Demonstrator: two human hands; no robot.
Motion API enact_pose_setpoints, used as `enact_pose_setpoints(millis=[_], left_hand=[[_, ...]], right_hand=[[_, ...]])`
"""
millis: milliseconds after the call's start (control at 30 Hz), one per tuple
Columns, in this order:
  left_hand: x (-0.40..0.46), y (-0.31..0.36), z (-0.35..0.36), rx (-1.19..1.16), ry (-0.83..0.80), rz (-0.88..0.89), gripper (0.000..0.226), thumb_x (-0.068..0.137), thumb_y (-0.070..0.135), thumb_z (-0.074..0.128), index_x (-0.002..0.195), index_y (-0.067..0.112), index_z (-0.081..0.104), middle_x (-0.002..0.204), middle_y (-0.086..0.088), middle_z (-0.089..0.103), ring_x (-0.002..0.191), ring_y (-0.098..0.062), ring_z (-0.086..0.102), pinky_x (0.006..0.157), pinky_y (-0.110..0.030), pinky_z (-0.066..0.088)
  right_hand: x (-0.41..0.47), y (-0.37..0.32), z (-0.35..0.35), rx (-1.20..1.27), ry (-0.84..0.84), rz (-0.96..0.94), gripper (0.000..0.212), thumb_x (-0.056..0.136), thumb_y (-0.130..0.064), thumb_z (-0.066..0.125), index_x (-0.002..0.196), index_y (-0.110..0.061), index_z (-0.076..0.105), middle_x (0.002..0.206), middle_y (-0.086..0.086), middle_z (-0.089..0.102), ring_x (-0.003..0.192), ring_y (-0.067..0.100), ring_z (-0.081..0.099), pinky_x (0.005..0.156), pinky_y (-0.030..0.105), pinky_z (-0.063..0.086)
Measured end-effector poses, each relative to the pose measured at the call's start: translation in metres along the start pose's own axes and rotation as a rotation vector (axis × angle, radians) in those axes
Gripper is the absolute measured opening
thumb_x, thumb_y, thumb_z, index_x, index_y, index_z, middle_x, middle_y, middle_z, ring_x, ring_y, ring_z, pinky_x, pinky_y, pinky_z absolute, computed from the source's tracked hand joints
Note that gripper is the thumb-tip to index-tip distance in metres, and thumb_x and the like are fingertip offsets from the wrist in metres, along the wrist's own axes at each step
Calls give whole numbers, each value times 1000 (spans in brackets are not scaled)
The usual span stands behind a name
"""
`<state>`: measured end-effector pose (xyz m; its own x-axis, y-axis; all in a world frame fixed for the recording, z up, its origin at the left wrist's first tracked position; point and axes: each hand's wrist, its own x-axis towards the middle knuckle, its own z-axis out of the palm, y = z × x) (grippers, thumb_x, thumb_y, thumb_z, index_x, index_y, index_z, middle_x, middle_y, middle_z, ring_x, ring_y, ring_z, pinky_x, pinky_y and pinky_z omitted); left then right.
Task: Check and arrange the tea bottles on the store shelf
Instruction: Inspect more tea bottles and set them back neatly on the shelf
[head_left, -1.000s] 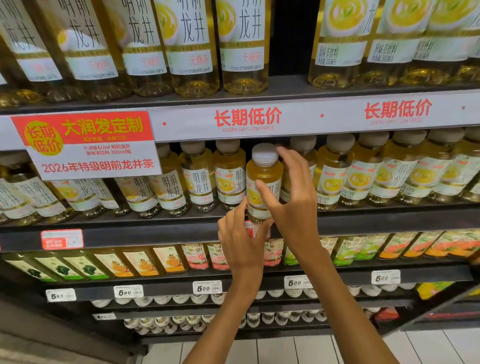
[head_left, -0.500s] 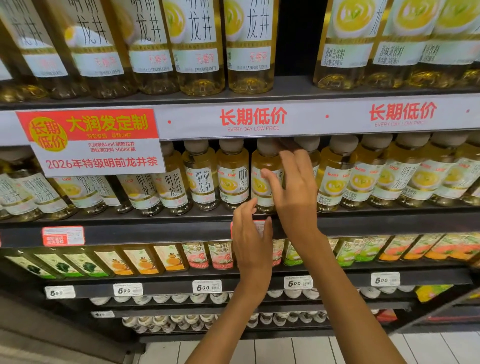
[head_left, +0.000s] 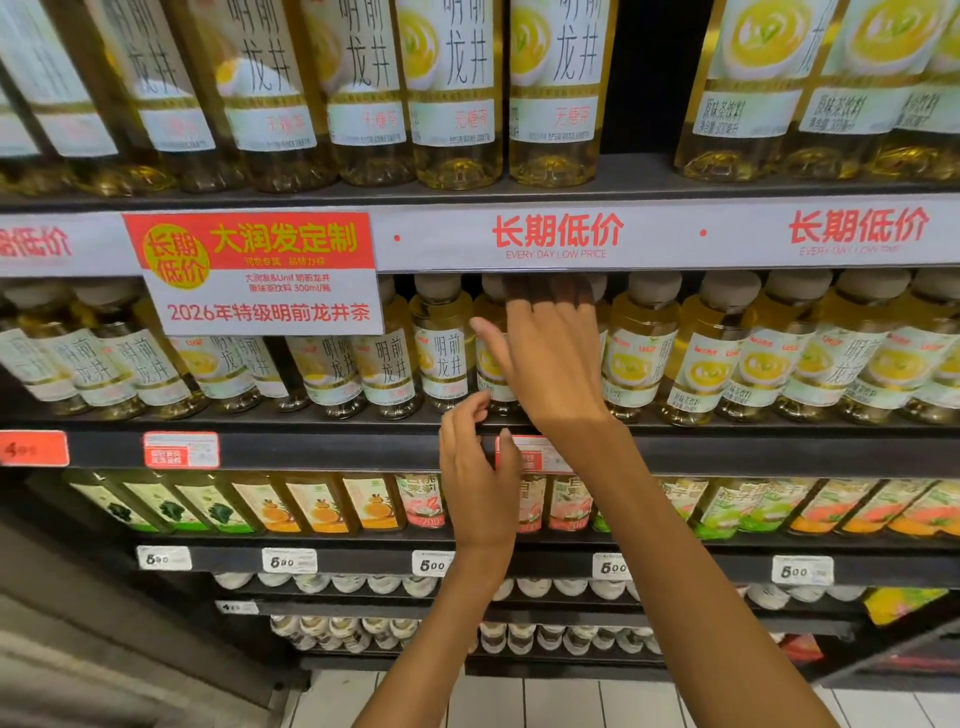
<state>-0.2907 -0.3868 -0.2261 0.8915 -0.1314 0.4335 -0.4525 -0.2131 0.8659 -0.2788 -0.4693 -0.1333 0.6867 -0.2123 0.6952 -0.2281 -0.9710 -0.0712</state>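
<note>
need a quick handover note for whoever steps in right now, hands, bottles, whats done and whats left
Right hand: reaching into the middle shelf, fingers wrapped round the tea bottle in the front row, thumb on its label. The bottle stands on the shelf, in line with its neighbours.
Left hand: just below, in front of the shelf edge, fingers loosely curled, holding nothing.
Done: this bottle is back in the row.
Left: let go, check that its label faces out like the neighbouring bottle, then go on along the row; some bottles to the right show a different side of the label.
</note>
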Motion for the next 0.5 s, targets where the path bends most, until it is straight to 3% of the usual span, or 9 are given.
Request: enact_pose_setpoints(millis=[100, 167, 233, 333, 400, 500], left_hand=[[2, -3, -8, -12, -20, -14, 43, 88, -1, 60, 129, 9, 50, 122, 0, 52, 117, -13, 49, 102, -34, 42], [2, -5, -10, -27, -43, -17, 46, 88, 1, 62, 130, 9, 48, 127, -1, 51, 121, -12, 47, 104, -32, 39], [2, -6, -12, -53, -89, -22, 51, 87, 2, 64, 134, 8, 45, 133, -3, 49, 125, -13, 45, 107, -33, 38], [2, -7, -16, -92, -170, -28, 58, 89, 4, 63, 141, 9, 38, 140, -4, 45, 130, -13, 42, 108, -33, 36], [2, -7, -19, -109, -200, -21, 60, 89, 5, 64, 142, 9, 36, 142, -3, 43, 132, -11, 40, 108, -31, 35], [2, -5, -26, -175, -196, 2, 62, 86, 9, 68, 140, 16, 38, 140, -1, 45, 131, -7, 41, 106, -18, 36]], right_hand=[[-6, -3, -4, 58, 213, 28, 36, 81, -34, 74, 72, -2, 60, 60, 13, 58, 56, 25, 48, 59, 33, 44], [-12, -5, -3, 169, 281, 17, 33, 82, -31, 73, 85, 1, 62, 75, 17, 59, 68, 30, 53, 64, 35, 47], [-21, -5, -4, 412, 236, 39, 34, 83, -22, 72, 104, 3, 60, 97, 21, 57, 89, 32, 56, 76, 34, 46], [-34, -7, -8, 717, 85, 122, 44, 86, -18, 69, 123, -1, 50, 119, 17, 52, 107, 20, 51, 87, 16, 39], [-38, -8, -12, 798, 14, 189, 46, 89, -19, 66, 129, -6, 48, 123, 9, 54, 109, 12, 49, 88, 13, 39], [-43, -7, -21, 897, 35, 238, 43, 89, -19, 65, 128, -10, 49, 119, -2, 56, 108, 6, 52, 89, 17, 44]])
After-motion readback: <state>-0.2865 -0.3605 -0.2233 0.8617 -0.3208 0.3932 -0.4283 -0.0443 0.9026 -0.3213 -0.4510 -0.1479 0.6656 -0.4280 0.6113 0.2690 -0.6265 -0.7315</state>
